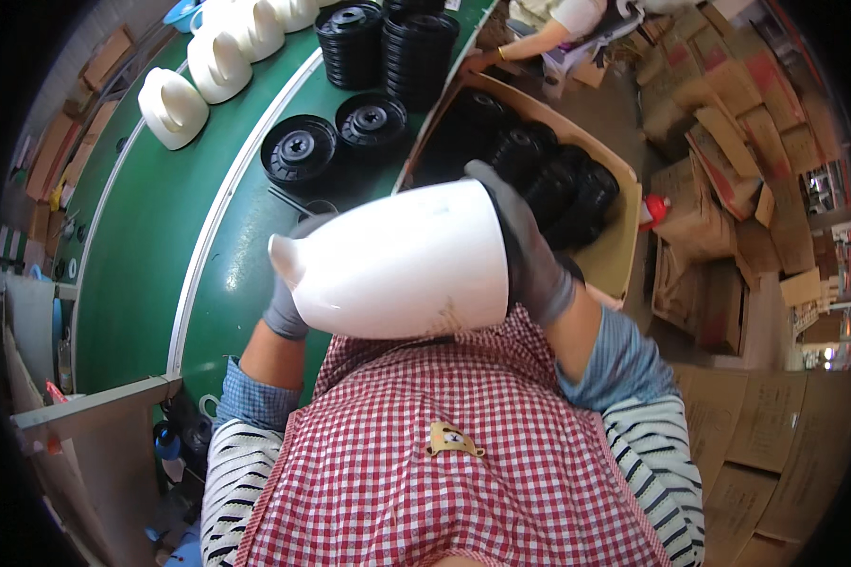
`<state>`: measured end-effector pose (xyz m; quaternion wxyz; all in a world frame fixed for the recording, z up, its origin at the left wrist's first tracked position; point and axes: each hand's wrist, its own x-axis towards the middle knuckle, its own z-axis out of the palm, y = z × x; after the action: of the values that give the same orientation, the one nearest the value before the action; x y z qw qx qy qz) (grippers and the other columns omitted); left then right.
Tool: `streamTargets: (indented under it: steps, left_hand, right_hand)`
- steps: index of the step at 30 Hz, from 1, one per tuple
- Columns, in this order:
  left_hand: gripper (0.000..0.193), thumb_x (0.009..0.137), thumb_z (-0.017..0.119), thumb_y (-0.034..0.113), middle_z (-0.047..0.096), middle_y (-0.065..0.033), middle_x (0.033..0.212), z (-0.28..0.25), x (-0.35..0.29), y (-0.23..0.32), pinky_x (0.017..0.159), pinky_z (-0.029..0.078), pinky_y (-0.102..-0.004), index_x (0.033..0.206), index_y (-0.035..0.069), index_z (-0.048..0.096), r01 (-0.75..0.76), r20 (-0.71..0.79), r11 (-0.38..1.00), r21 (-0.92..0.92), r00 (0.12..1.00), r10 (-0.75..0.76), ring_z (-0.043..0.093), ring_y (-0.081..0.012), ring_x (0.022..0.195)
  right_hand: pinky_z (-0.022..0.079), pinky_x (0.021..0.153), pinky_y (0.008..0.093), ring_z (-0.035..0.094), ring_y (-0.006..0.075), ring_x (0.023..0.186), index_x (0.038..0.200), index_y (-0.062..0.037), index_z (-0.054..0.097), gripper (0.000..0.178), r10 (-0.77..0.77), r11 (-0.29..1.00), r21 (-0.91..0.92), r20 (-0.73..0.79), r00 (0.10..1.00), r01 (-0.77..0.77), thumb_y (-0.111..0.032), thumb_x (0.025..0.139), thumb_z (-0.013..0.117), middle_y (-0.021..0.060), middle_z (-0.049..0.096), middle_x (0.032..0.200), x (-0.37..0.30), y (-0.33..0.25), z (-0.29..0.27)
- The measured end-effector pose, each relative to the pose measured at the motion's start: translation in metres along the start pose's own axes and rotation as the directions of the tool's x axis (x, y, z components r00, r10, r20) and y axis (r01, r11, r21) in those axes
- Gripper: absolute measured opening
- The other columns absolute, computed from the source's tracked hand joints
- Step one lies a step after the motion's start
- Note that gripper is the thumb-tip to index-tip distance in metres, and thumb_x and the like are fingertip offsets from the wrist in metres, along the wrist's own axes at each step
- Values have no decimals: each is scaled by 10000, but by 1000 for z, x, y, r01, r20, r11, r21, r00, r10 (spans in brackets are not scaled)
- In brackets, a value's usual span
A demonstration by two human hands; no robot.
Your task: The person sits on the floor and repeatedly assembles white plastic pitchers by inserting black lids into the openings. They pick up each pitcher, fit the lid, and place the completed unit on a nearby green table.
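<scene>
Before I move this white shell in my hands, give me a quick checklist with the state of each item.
1. Left hand gloved and at the shell's spout-like end: ok.
2. Right hand gloved and against the opposite end: ok.
3. White shell upright: not ok, it is held on its side.
4. Shell's outside unmarked: cannot tell; a brownish patch could be a smudge or reflection.
5. Shell's inside: cannot tell, it doesn't show.
6. Two single black discs on the green table: ok.

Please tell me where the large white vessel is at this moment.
In the head view, the large white vessel is at the centre, held sideways between the left hand and right hand, just above the checked apron.
</scene>
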<state>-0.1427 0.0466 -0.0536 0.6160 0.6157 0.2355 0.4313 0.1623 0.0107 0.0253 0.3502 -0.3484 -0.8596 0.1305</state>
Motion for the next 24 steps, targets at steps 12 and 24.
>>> streamTargets:
  steps: [12, 24]
  left_hand:
    - [731, 1003, 534, 547, 584, -207, 1393, -6, 11, 6, 1052, 478, -504, 1482, 3, 439, 164, 2, 915, -370, 984, -176, 586, -302, 1263]
    - [1114, 843, 322, 905, 441, -232, 1528, -7, 21, -26, 1109, 400, -565, 1550, 44, 344, 230, 131, 453, -861, 962, -240, 473, -412, 1363]
  right_hand:
    - [394, 1159, 422, 455, 235, 1377, 1626, -166, 122, 701, 462, 141, 927, 250, 851, -348, -356, 1066, 498, 170, 336, 1555, 5, -15, -15]
    - [265, 1202, 485, 334, 332, 1469, 1598, -127, 203, 858, 286, 814, 519, 34, 958, -261, -600, 951, 510, 158, 322, 1607, 10, -22, -28]
